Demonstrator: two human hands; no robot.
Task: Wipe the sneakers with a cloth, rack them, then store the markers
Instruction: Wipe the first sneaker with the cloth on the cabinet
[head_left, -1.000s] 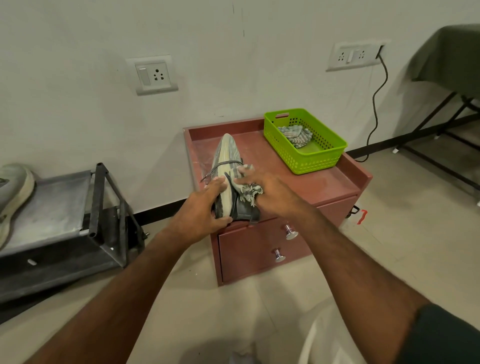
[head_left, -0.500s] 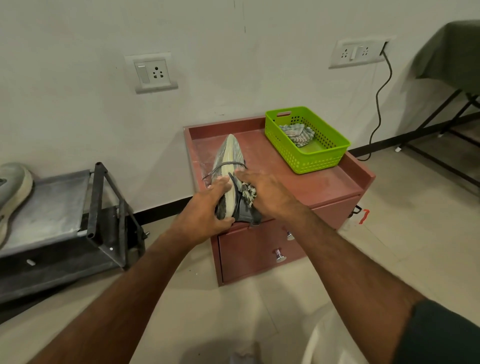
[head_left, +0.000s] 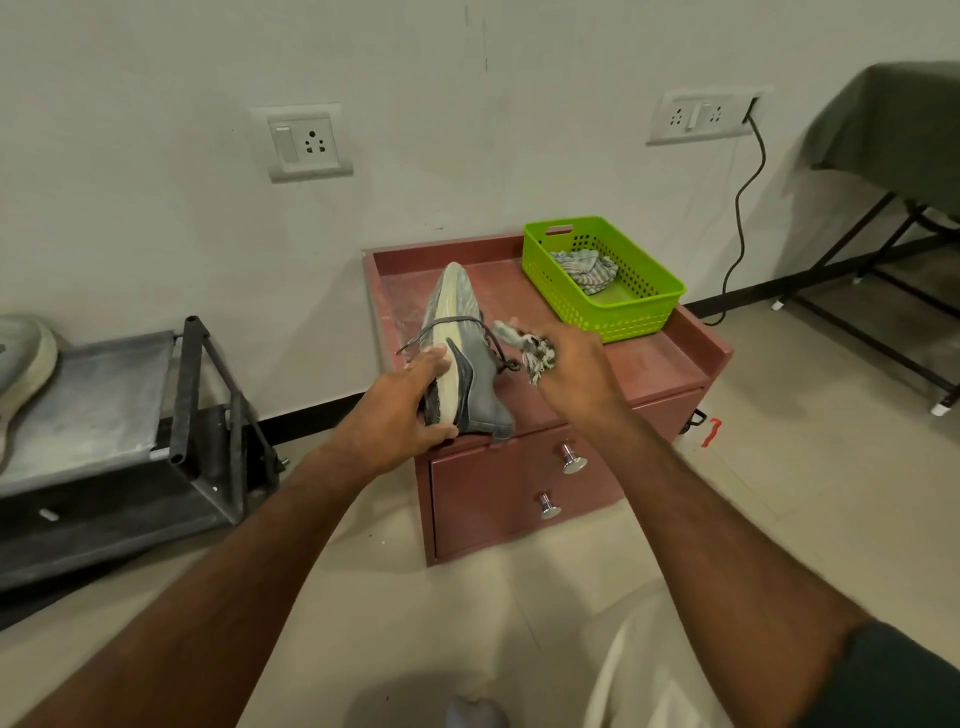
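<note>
left hand grips sneaker heel, sole up; right hand pinches cloth just beside laces.

A red cabinet stands against the wall, two chrome knobs on its drawer front. A green basket sits on the cabinet's back right corner. Above and left of the cabinet is a wall socket; above and right of it is a switch plate, from which a black cord hangs to the floor beside the cabinet. Further right stands a table under a dark green cover.
</note>
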